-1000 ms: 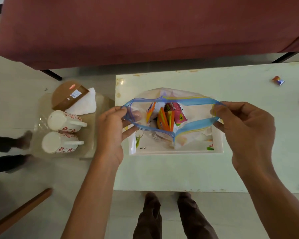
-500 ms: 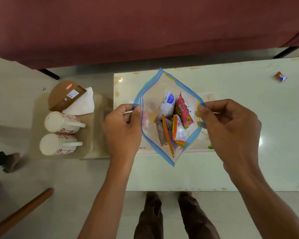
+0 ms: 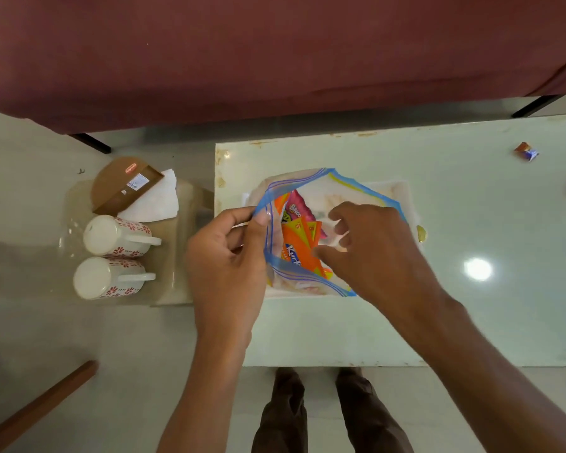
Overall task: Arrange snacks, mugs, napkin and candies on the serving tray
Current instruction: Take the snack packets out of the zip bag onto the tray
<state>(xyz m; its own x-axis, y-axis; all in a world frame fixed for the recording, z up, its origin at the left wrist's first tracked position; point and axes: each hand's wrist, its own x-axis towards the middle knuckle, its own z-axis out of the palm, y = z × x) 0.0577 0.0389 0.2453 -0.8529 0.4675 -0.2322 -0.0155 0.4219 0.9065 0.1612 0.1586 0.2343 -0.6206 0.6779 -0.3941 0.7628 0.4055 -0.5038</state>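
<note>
While your left hand (image 3: 226, 256) pinched the zip bag (image 3: 340, 188) rim over the serving tray (image 3: 402, 191), your right hand (image 3: 373, 253) reached among the snack packets (image 3: 299, 243) (grip unclear); mugs (image 3: 115, 237), napkin (image 3: 154, 201), candy (image 3: 526, 151) lay unplaced.

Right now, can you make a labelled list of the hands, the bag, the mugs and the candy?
Left hand: pinches the zip bag's blue rim
Right hand: reaches into the bag's mouth; blurred, grip unclear
In the bag: orange snack packet, pink snack packet
Tray: white, under the bag
Mugs: far mug and near mug, on the low stand left of the table
Napkin: behind the mugs, partly under a brown holder
Candy: one wrapped piece, far right of table
</note>
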